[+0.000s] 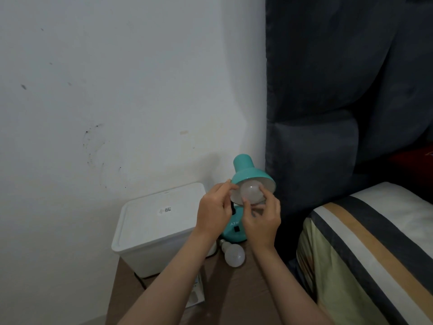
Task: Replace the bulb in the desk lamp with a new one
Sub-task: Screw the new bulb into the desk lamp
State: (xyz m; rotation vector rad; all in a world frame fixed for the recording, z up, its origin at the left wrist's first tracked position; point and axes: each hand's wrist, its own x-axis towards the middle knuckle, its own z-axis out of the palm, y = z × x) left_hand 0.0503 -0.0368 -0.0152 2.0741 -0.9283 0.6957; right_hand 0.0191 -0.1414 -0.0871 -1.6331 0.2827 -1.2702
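Note:
A teal desk lamp stands on a brown bedside table, its shade tilted toward me and its round base partly behind my hands. A frosted white bulb sits in the mouth of the shade. My right hand has its fingertips wrapped around that bulb from below. My left hand pinches the left rim of the shade. A second white bulb lies on the table in front of the lamp base, its screw cap pointing up and left.
A white lidded plastic box fills the table's left half. A small carton lies under my left forearm. A dark padded headboard and a striped pillow border the table on the right; a white wall stands behind.

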